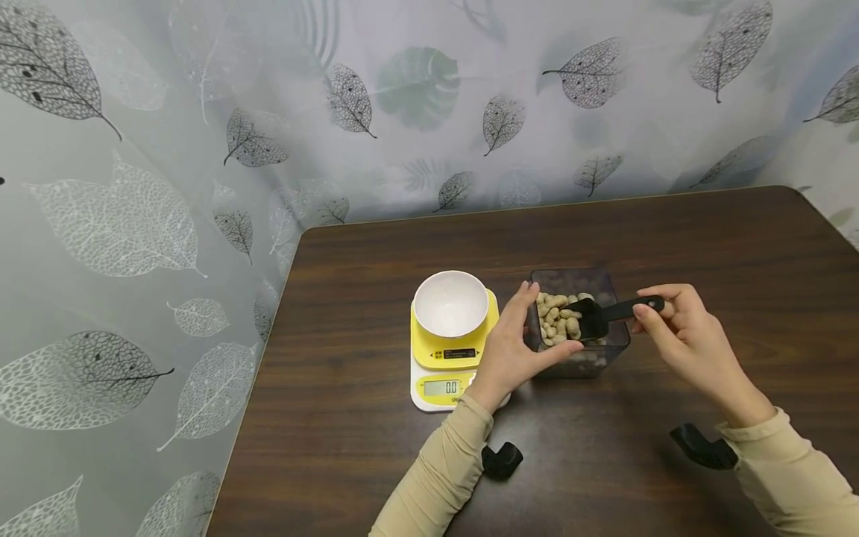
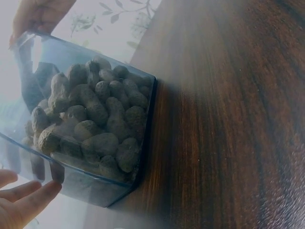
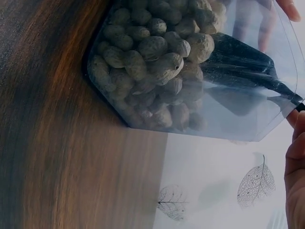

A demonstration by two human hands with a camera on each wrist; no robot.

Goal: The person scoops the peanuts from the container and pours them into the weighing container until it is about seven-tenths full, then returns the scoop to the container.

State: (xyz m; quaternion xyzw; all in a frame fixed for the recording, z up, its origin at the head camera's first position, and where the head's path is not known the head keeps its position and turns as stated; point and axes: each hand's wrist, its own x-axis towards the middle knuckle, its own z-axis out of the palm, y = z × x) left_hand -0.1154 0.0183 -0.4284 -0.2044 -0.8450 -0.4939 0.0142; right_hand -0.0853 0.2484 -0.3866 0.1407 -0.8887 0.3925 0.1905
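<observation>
Left hand (image 1: 513,352), fingers spread, braces smoky-clear square plastic box (image 1: 570,281), seemingly for steadiness, while right hand (image 1: 694,347) pinches black plastic scoop (image 1: 614,312).

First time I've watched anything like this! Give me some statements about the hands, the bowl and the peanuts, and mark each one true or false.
1. The white bowl stands on the scale. True.
2. The scale shows 5.0. False: its display reads 0.0.
3. The right hand holds the black scoop by its handle. True.
4. The bowl is heaped with nuts. False: nothing shows in it; the peanuts lie in the see-through box.
5. The left hand touches the box. True.
6. The scoop's broad end is outside the box. False: it is inside, at the peanuts.
</observation>
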